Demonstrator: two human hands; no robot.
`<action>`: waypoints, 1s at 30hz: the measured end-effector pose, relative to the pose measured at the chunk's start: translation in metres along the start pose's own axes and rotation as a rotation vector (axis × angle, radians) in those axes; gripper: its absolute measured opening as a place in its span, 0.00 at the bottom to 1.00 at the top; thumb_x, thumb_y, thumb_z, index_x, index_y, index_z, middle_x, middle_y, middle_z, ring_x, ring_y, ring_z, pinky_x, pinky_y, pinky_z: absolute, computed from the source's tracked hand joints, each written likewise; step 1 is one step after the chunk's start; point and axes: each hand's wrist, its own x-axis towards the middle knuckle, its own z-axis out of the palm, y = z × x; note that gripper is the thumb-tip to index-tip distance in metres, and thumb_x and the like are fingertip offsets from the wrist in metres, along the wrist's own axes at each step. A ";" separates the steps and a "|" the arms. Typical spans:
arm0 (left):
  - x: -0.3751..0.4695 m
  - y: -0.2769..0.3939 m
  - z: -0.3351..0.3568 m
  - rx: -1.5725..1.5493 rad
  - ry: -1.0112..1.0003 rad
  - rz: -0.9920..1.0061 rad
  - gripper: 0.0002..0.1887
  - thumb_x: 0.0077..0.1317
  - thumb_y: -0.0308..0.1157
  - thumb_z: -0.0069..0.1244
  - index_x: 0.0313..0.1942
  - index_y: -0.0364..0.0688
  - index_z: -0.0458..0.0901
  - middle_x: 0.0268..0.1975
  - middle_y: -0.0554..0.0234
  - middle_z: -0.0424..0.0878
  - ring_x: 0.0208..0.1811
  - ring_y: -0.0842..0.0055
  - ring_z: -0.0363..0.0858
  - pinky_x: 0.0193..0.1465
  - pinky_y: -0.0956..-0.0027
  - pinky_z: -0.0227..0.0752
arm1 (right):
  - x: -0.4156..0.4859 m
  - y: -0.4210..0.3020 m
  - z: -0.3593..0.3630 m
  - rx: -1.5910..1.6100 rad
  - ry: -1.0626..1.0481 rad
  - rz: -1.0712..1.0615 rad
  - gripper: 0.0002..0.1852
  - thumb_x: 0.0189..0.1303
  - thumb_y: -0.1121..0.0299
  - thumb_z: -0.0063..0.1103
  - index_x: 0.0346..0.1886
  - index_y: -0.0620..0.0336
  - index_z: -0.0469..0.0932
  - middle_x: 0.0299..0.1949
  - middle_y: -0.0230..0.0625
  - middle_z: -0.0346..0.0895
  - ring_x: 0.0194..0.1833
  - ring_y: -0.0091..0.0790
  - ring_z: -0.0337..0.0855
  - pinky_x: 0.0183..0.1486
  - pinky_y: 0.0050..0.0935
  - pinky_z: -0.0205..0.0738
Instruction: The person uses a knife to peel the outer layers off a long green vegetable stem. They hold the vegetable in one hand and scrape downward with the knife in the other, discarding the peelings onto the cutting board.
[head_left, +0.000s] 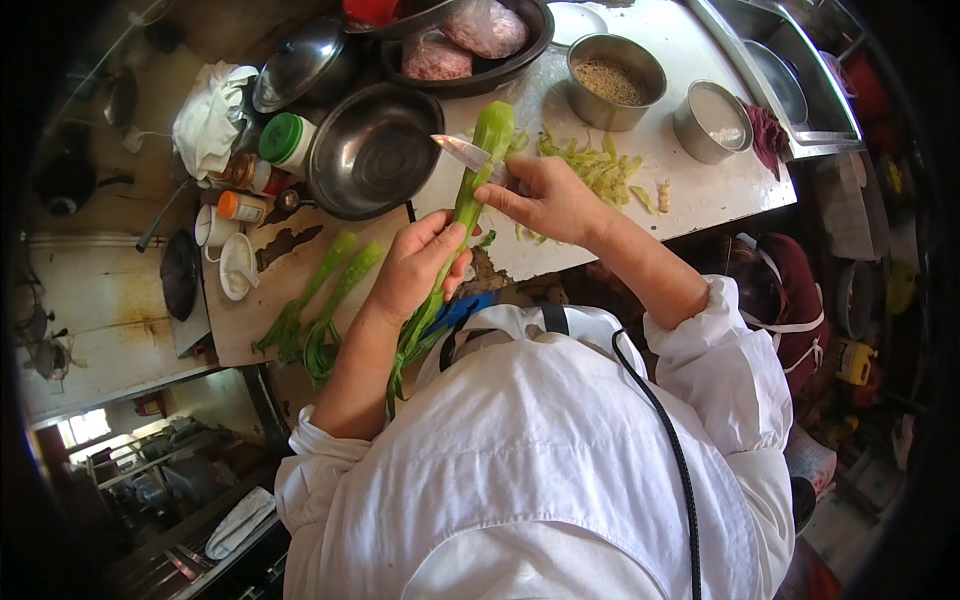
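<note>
My left hand (424, 259) is closed around a long green stalk vegetable, perhaps celtuce (495, 129), with its leafy end hanging down towards my apron. My right hand (546, 196) holds a small knife (466, 152), its blade lying across the upper stalk and its tip pointing left. Pale green peelings (600, 166) are heaped on the white table to the right of the stalk. Two more leafy stalks (346, 281) lie on the table to the left of my left hand. The knife's handle is mostly hidden in my fingers.
A dark metal bowl (375, 154) stands left of the knife. Behind are a basin (547, 56) with bagged minced meat, a pot (581, 112) of grainy food and a smaller metal container (694, 135). Jars, a mug (214, 227) and a sink (825, 139) flank them. Another person (795, 300) is at right.
</note>
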 end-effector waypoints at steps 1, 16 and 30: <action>0.000 0.000 0.000 -0.005 -0.001 0.001 0.13 0.69 0.37 0.40 0.40 0.35 0.73 0.21 0.69 0.70 0.16 0.87 0.64 0.18 0.83 0.58 | 0.000 0.001 0.001 -0.010 -0.011 0.030 0.22 0.56 0.53 0.63 0.27 0.67 0.73 0.14 0.27 0.66 0.18 0.16 0.65 0.20 0.22 0.60; 0.005 -0.002 0.002 -0.028 0.023 0.008 0.13 0.69 0.37 0.40 0.40 0.36 0.73 0.22 0.68 0.70 0.16 0.87 0.65 0.19 0.83 0.59 | -0.010 -0.007 0.004 -0.056 0.018 -0.107 0.21 0.55 0.52 0.61 0.26 0.65 0.75 0.17 0.45 0.72 0.19 0.46 0.74 0.25 0.37 0.67; 0.008 -0.004 -0.002 -0.221 0.112 0.072 0.15 0.62 0.32 0.33 0.46 0.35 0.70 0.25 0.59 0.73 0.20 0.80 0.70 0.23 0.76 0.66 | -0.015 -0.001 0.007 0.526 0.092 0.153 0.19 0.62 0.54 0.54 0.23 0.59 0.72 0.14 0.27 0.65 0.15 0.27 0.66 0.20 0.26 0.63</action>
